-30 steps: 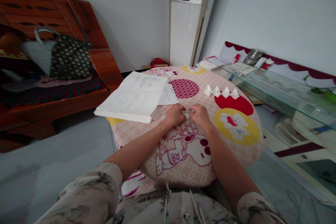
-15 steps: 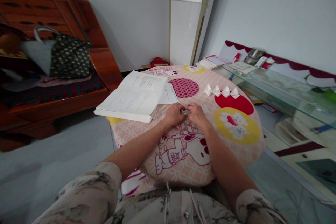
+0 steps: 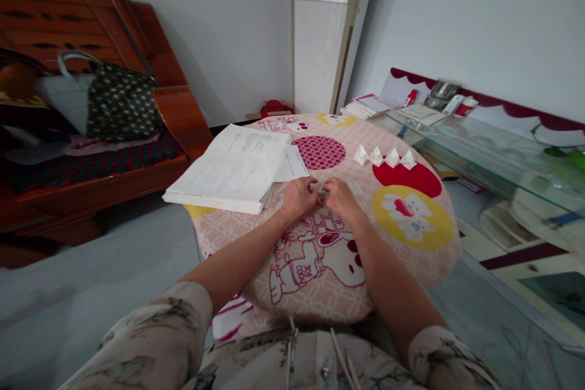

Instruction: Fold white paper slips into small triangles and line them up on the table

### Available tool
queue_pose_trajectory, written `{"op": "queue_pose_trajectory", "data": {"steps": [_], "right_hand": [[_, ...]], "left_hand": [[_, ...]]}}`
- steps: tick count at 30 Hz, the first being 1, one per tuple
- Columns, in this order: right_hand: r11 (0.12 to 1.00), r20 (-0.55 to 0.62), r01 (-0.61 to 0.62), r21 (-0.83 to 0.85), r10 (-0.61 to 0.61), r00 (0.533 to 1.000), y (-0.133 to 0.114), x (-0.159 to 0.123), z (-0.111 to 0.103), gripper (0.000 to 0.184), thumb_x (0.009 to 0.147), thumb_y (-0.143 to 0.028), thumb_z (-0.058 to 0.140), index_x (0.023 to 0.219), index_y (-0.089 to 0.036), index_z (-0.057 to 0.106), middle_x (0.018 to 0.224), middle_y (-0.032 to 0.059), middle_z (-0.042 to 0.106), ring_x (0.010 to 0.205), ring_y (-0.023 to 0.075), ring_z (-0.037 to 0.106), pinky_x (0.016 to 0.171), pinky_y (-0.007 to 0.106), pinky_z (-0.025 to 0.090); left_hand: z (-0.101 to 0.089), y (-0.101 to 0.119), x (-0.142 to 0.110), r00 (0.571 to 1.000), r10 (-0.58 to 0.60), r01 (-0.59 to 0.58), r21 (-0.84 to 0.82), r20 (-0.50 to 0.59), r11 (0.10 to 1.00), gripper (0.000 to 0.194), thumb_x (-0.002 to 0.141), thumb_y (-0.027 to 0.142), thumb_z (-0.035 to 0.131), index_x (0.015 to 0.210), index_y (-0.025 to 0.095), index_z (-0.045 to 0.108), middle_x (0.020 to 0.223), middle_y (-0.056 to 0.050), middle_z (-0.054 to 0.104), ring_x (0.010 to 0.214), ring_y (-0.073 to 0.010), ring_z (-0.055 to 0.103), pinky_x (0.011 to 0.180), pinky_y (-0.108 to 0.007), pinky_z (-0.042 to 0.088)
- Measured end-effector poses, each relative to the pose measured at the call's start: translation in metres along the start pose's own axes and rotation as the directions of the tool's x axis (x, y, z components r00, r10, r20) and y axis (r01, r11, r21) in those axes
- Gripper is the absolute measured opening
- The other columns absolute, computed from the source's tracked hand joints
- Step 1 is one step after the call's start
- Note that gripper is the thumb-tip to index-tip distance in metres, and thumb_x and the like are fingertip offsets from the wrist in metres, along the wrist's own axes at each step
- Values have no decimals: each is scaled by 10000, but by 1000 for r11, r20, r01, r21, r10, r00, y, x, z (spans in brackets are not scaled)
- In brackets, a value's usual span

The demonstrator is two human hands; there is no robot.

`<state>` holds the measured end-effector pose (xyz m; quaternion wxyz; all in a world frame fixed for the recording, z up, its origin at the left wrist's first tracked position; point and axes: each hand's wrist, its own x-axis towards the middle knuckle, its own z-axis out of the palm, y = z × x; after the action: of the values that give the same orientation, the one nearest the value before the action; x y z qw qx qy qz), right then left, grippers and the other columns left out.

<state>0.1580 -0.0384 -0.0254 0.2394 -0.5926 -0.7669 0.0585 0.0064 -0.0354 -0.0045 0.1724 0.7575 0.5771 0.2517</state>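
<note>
Over the middle of the cloth-covered table (image 3: 256, 231), my left hand (image 3: 299, 196) and my right hand (image 3: 339, 197) meet fingertip to fingertip. Between them is a small folded piece of paper (image 3: 324, 192), pinched by the fingers of both hands and partly covered by them. Its exact shape is too small to make out. To the right, several white folded paper pyramids (image 3: 392, 158) stand in a row. A loose printed sheet (image 3: 292, 164) lies just beyond my left hand, partly under a thick stack of open printed pages (image 3: 223, 173).
A glass-topped cabinet (image 3: 493, 152) adjoins the table on the right, bearing papers, a metal container (image 3: 442, 95) and a red-and-white cup (image 3: 466, 106). On the left stands a wooden bench (image 3: 176, 109) with bags. A white upright appliance (image 3: 317, 49) stands at the back.
The fingers have shifted slightly around the paper, which now shows at a different angle. Both hands remain in nearly the same place.
</note>
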Motion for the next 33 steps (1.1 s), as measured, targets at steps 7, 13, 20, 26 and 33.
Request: {"op": "queue_pose_trajectory", "data": {"steps": [7,13,20,26,33], "right_hand": [[998,54,-57,8,57,997,-4,0,-5,77,787,-118,664,792,-121,741,970,135,717,943,229,641,877,301,473],[998,41,-49,34,48,998,-5,-1,-5,136,794,-98,645,872,-120,755,1012,145,728,965,236,653,882,299,478],[997,50,-71,32,69,996,-7,-1,-7,185,780,-61,639,911,-100,763,1036,158,734,998,249,656,900,312,482],[997,59,-59,48,56,997,-6,-1,-7,190,778,-66,644,921,-113,761,1054,147,735,1005,231,653,917,298,473],[998,63,-55,29,53,997,-3,0,-4,169,791,-85,643,909,-108,763,1048,149,735,995,238,655,896,302,480]], "left_hand": [[-2,7,3,999,-42,38,127,27,991,402,881,234,558,1251,222,714,1145,-88,765,1059,-245,708,914,-312,524],[1,11,6,1000,4,-10,235,24,972,408,892,264,544,1265,221,704,1134,-107,765,1061,-273,712,901,-350,534],[3,12,8,997,45,-57,240,56,969,427,899,234,551,1310,232,667,1159,-100,755,1094,-263,698,949,-359,521],[3,10,10,995,67,-80,194,74,978,434,897,185,543,1312,228,663,1184,-84,751,1111,-233,691,978,-325,504],[4,10,9,998,34,-42,160,52,986,383,931,203,510,1262,199,702,1164,-111,755,1078,-237,702,962,-334,514]]}}
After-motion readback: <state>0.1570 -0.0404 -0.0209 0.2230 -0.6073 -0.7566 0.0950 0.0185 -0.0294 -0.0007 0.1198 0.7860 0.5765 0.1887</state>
